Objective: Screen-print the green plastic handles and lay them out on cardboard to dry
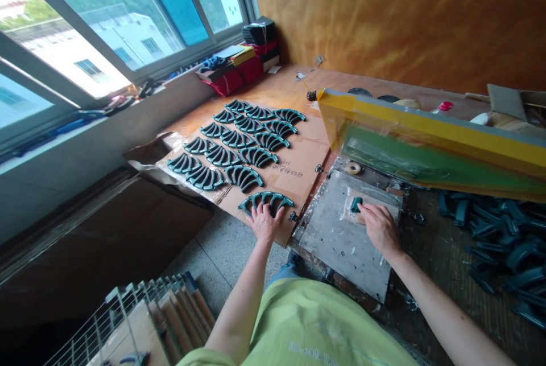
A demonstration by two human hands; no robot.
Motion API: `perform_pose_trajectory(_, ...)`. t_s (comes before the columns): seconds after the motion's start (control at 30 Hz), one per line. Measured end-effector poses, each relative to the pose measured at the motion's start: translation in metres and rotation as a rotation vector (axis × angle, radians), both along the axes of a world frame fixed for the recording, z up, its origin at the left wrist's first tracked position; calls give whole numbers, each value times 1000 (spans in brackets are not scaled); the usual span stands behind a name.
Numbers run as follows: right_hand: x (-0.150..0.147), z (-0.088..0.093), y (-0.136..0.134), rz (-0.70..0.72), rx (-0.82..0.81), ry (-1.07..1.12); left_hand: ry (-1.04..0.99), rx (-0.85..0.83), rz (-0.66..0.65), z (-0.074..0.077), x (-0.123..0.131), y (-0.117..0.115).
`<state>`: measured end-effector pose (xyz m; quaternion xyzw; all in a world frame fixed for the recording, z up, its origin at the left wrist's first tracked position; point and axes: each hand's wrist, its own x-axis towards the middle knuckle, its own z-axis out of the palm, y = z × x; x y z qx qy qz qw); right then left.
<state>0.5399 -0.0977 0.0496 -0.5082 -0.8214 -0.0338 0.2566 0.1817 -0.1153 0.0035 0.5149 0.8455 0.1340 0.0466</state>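
Observation:
My left hand lies flat with fingers spread on a fan of several dark teal curved plastic pieces at the near edge of a cardboard sheet. My right hand rests on a grey metal printing plate, its fingers pinched on one small teal piece lying on a clear film patch. A yellow-framed green printing screen is tilted up behind the plate.
Rows of more teal fans cover the cardboard toward the window. A heap of loose teal pieces lies at the right. Red and black stacks stand by the sill. A wire rack is at lower left.

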Motion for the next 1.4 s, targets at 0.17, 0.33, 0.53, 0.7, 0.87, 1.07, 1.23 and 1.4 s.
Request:
perform_pose_trajectory(0.17,2,-4,-1,-15,12,11,20,118,13,5,-8,-2)
perform_pose_trajectory(0.33,1,-6,-2,-28,18,34,35,135,-31,11,-15,-3)
perform_pose_trajectory(0.53,-1,-3,-4,-48,31,39,46,70,-40,14,-10,-1)
perform_pose_trajectory(0.7,-1,-1,-4,-53,33,52,40,-54,-41,22,-9,8)
perform_pose_trajectory(0.87,-2,-1,-4,-68,40,55,-3,-111,-53,25,-16,19)
perform_pose_trajectory(1.07,-4,0,-6,-80,30,48,-108,-96,0,28,-21,25)
perform_pose_trajectory(1.23,-6,1,-7,-102,28,52,-267,-60,74,41,-25,29)
perform_pose_trajectory(1.4,-5,-2,-7,-105,29,56,-396,25,36,63,-9,14)
